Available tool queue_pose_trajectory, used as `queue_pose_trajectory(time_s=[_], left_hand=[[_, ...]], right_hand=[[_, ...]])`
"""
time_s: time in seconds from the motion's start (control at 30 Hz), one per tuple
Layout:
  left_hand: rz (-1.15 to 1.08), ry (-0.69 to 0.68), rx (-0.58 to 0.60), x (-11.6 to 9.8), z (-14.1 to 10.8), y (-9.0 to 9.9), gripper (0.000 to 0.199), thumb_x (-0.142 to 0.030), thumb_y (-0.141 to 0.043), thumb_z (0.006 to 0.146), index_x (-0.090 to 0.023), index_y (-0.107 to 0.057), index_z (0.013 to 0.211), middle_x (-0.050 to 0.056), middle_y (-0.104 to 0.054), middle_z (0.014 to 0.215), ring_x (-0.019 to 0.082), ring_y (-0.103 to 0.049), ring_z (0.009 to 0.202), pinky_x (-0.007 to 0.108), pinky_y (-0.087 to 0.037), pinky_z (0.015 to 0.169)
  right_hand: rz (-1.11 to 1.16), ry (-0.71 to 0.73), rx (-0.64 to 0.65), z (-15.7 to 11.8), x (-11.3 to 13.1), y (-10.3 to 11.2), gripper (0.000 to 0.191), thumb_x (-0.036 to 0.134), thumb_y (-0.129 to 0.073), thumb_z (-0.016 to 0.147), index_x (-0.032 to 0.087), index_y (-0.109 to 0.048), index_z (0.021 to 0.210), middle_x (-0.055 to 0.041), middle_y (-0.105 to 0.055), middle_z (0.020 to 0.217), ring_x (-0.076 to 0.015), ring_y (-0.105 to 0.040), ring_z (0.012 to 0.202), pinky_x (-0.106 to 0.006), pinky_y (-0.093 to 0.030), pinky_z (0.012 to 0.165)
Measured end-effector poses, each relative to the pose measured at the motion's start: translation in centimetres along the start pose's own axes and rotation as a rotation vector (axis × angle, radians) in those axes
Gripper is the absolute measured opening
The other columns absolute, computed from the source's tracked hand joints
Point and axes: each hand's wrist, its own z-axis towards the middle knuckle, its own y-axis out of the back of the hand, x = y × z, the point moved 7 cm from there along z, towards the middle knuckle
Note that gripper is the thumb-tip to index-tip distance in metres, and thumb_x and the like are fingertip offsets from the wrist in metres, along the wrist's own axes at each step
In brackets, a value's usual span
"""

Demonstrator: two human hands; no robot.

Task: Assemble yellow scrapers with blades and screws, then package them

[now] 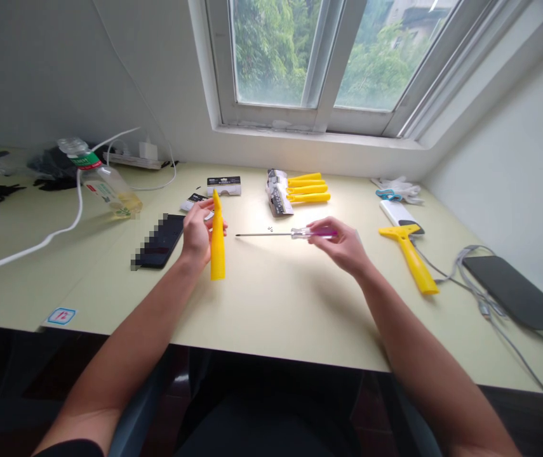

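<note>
My left hand (197, 233) is closed around a yellow scraper (218, 247), its handle pointing down toward me and its narrow edge turned my way. My right hand (340, 244) grips a screwdriver (300, 233) by its clear and purple handle. The thin shaft points left, its tip a little right of the scraper and apart from it. A few tiny metal pieces (270, 229), perhaps screws, lie on the table just beyond the shaft. Another yellow scraper (411, 254) rests on the table to the right.
Several yellow-handled scrapers (307, 188) in card packaging lie at the back. Small card packs (224, 185) sit behind my left hand. A black phone (161, 244) and a tilted bottle (109, 187) are on the left. At right are a white power bank (401, 216), cables and a dark flat device (521, 289).
</note>
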Motion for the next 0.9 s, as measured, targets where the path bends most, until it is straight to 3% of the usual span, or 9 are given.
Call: queue_pose_trajectory(time_s=[0.07, 0.2, 0.3, 0.37, 0.47, 0.6, 0.77, 0.9], left_hand=[[-0.026, 0.010, 0.043, 0.1, -0.4, -0.5, 0.028, -0.019, -0.060, 0.074, -0.019, -0.061, 0.102, 0.006, -0.063, 0.101, 0.009, -0.060, 0.057, 0.023, -0.050, 0.048], [-0.019, 0.032, 0.121, 0.9, -1.7, -1.9, 0.030, -0.019, -0.066, 0.075, -0.021, -0.058, 0.104, 0.004, -0.062, 0.099, 0.009, -0.061, 0.064, 0.024, -0.054, 0.058], [-0.041, 0.100, 0.150, 1.9, -2.3, -2.5, 0.035, -0.022, -0.073, 0.072, -0.022, -0.048, 0.096, -0.001, -0.059, 0.092, 0.010, -0.062, 0.067, 0.026, -0.056, 0.059], [-0.047, 0.136, 0.179, 2.4, -2.6, -2.8, 0.041, -0.024, -0.078, 0.068, -0.022, -0.043, 0.090, -0.002, -0.056, 0.090, 0.011, -0.061, 0.068, 0.028, -0.057, 0.057], [-0.045, 0.133, 0.196, 2.6, -2.7, -2.9, 0.045, -0.027, -0.081, 0.066, -0.021, -0.042, 0.088, -0.003, -0.050, 0.089, 0.010, -0.058, 0.069, 0.028, -0.058, 0.054], [-0.051, 0.130, 0.175, 2.7, -2.8, -3.0, 0.050, -0.028, -0.084, 0.063, -0.021, -0.042, 0.087, -0.004, -0.047, 0.089, 0.010, -0.056, 0.070, 0.028, -0.059, 0.051], [-0.021, 0.131, 0.218, 2.8, -3.3, -3.6, 0.052, -0.031, -0.085, 0.061, -0.020, -0.041, 0.086, -0.002, -0.050, 0.093, 0.009, -0.054, 0.069, 0.028, -0.059, 0.050], [-0.031, 0.138, 0.239, 3.2, -3.4, -3.8, 0.052, -0.030, -0.086, 0.062, -0.020, -0.041, 0.087, -0.002, -0.050, 0.092, 0.010, -0.055, 0.069, 0.029, -0.059, 0.049]], right_hand=[[-0.134, 0.068, 0.157, -0.5, 0.3, -2.6, 0.008, 0.021, -0.064, 0.083, 0.021, -0.064, 0.091, -0.0065, -0.067, 0.104, -0.0209, -0.068, 0.093, -0.039, -0.055, 0.085], [-0.450, 0.151, 0.345, -1.4, 0.8, -5.6, 0.020, 0.015, -0.059, 0.083, 0.024, -0.068, 0.098, -0.0078, -0.066, 0.105, -0.0234, -0.062, 0.098, -0.044, -0.049, 0.093], [-0.537, 0.155, 0.294, -0.2, 1.2, -5.6, 0.013, 0.022, -0.060, 0.088, 0.024, -0.070, 0.096, -0.0081, -0.069, 0.102, -0.0259, -0.061, 0.102, -0.046, -0.046, 0.096], [-0.548, 0.140, 0.259, 1.5, 1.1, -5.7, 0.015, 0.023, -0.057, 0.091, 0.023, -0.071, 0.096, -0.0079, -0.071, 0.100, -0.0236, -0.064, 0.095, -0.040, -0.049, 0.090], [-0.666, 0.113, 0.313, 4.4, 0.1, -7.2, 0.021, 0.022, -0.054, 0.093, 0.022, -0.074, 0.099, -0.0076, -0.073, 0.101, -0.0198, -0.066, 0.086, -0.032, -0.049, 0.080], [-0.822, 0.075, 0.325, 7.3, -1.1, -9.3, 0.019, 0.025, -0.058, 0.091, 0.020, -0.077, 0.094, -0.0103, -0.073, 0.098, -0.0220, -0.065, 0.087, -0.031, -0.047, 0.075], [-0.850, 0.038, 0.284, 8.6, -2.0, -10.4, 0.014, 0.024, -0.063, 0.086, 0.017, -0.075, 0.083, -0.0133, -0.073, 0.092, -0.0244, -0.065, 0.083, -0.031, -0.044, 0.071], [-0.789, 0.013, 0.277, 9.2, -2.0, -9.7, 0.012, 0.021, -0.064, 0.083, 0.016, -0.072, 0.076, -0.0124, -0.073, 0.084, -0.0232, -0.065, 0.078, -0.030, -0.044, 0.068]])
